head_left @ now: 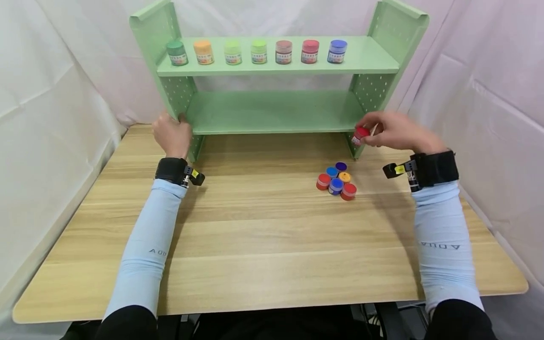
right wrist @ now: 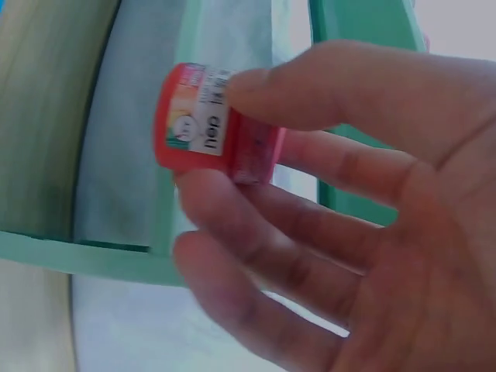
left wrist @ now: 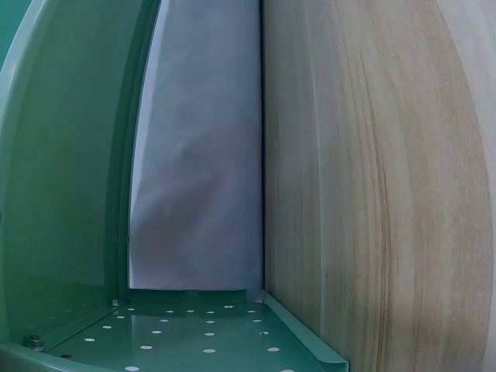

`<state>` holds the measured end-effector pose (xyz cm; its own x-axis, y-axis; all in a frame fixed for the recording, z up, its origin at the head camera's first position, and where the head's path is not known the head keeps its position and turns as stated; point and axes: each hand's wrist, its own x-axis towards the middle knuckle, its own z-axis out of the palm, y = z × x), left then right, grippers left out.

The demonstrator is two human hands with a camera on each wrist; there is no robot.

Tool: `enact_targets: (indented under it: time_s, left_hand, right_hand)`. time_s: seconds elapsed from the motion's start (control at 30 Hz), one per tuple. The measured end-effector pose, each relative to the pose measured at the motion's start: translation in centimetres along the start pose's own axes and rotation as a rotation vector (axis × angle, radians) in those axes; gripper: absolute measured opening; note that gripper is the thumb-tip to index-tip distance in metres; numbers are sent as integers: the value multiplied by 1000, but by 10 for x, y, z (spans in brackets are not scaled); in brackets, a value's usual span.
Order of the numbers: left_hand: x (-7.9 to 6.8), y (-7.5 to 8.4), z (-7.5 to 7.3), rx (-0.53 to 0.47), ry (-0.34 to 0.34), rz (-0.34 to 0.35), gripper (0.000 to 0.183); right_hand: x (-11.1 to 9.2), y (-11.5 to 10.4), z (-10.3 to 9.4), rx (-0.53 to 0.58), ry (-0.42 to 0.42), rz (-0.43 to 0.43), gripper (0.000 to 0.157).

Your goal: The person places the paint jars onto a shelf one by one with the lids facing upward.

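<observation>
My right hand (head_left: pixel 395 130) pinches a small red paint jar (right wrist: pixel 209 124) between thumb and fingers. Its label reads "deli" in the right wrist view. That jar is raised beside the lower right corner of the green shelf (head_left: pixel 272 113). At the shelf's left side, my left hand (head_left: pixel 172 137) has its fingers curled round the edge of the side panel; its fingers are mostly hidden. The left wrist view shows the perforated panel (left wrist: pixel 178 333) but not the hand. Below the right hand, a cluster of paint jars stands on the table, among them a red jar (head_left: pixel 349 191) and a blue jar (head_left: pixel 335 185).
Several jars line the upper shelf board (head_left: pixel 272 68), from a dark green jar (head_left: pixel 176 53) at left to a blue-violet jar (head_left: pixel 337 51) at right. The shelf stands at the back of the wooden table (head_left: pixel 263 255). White cloth (head_left: pixel 501 94) hangs around it.
</observation>
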<state>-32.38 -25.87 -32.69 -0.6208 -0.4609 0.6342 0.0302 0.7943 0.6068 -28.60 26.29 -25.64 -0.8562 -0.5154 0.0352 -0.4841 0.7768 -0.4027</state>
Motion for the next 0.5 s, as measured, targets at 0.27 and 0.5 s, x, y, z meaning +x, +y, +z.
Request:
enact_targets:
  time_s: [0.27, 0.5]
  left_hand:
    - [3, 3, -2, 2, -10, -19, 36]
    - [0, 1, -2, 9, -25, -30, 33]
  right_hand:
    - [20, -18, -27, -125, 25, -52, 32]
    - [41, -23, -36, -216, -55, -15, 27]
